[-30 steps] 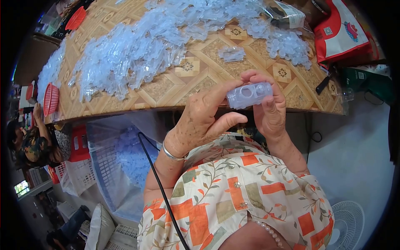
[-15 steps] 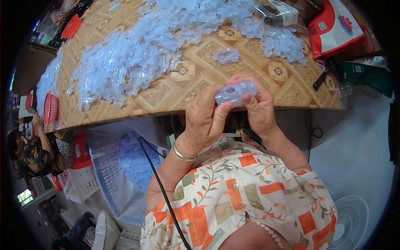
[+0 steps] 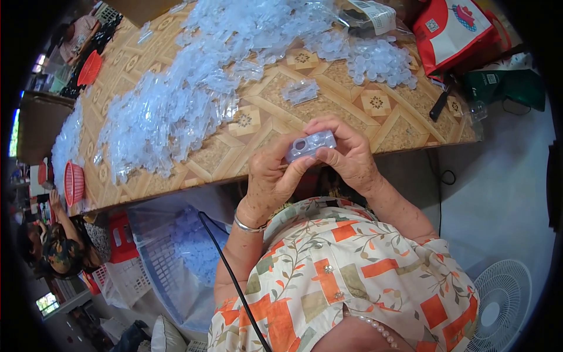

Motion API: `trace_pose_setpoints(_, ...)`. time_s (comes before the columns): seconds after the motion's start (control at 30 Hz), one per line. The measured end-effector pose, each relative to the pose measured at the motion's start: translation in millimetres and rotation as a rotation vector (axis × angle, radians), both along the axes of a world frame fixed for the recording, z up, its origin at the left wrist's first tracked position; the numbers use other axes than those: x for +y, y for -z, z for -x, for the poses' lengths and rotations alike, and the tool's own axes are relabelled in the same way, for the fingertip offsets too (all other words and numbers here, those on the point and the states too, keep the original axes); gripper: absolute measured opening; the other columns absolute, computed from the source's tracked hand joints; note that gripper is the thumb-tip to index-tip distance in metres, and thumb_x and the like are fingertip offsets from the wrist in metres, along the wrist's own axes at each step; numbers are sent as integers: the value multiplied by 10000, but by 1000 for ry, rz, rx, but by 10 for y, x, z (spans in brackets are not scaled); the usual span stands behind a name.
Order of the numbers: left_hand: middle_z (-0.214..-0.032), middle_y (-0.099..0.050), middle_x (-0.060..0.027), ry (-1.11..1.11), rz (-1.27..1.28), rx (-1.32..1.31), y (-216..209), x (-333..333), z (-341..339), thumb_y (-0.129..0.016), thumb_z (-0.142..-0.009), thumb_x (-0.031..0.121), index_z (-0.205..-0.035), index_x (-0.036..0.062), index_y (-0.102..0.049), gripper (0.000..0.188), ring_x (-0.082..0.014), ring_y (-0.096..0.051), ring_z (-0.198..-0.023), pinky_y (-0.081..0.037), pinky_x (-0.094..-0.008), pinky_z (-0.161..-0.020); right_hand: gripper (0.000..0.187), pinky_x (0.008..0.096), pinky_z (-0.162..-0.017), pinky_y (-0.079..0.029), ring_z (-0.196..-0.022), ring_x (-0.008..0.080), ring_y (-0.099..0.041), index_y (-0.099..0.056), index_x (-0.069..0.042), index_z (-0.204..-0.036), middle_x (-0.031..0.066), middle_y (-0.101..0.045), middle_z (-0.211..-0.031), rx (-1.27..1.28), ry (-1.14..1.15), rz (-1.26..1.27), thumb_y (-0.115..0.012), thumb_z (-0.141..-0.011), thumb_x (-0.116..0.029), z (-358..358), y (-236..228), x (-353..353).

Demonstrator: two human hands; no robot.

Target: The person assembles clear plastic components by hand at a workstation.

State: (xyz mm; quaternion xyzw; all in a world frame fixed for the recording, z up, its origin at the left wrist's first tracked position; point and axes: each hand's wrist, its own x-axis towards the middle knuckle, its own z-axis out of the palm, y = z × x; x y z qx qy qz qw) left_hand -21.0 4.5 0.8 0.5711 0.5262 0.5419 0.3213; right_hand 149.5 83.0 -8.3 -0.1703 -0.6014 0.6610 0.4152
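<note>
Head view: a bluish clear plastic case (image 3: 311, 146) sits between the fingers of both hands, over the near edge of the bench (image 3: 404, 126) as seen from above; whether any of it rests on the wood cannot be told. The left hand (image 3: 271, 175) grips its left end, thumb on the near side, while the right hand (image 3: 350, 157) grasps its right end, fingers curled over the far side and thumb tip pressed near the close edge. Its long axis runs across from one set of fingers to the other, slanting so that the right end is farther from the body. Neither hand is nearer, since both touch it; a round hole shows on the upward face, closer to the left fingers. Just beyond the fingers lies a small group of clear pieces (image 3: 300, 91), touched by neither hand. Farther out and to the left of the left fingers spreads a heap of clear strips (image 3: 158, 126); beyond the right fingers, toward the right, is a pile of small round pieces (image 3: 381, 61). A black handle (image 3: 438, 105) lies well to the right of the right fingers, with a red and white bag (image 3: 460, 35) beyond it.
</note>
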Motion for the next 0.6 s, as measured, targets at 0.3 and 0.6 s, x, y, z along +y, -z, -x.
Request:
trace_pose_setpoints(0.3,-815,-698,-120,-45,31,27,213,100,-28,-766,-890,178,-1076,5,-682,268,-204,-701,-736,-533,-311,-651,363,325,-910,-517,-1036,182,-614,-617,5,-1192,86,-585,-1145,-253,63,-186,-749,-928,-207,-112,-33,225)
trace_pose_setpoints(0.6,-1007,-730,-110,-112,104,-393,294,177,-8,-654,-1003,142,-1247,-41,-604,308,-146,-718,-845,-588,-271,-770,380,413,-942,-499,-1042,325,-605,-612,-59,-1253,137,-601,-1150,-896,662,-961,-679,-879,-63,-376,83,978)
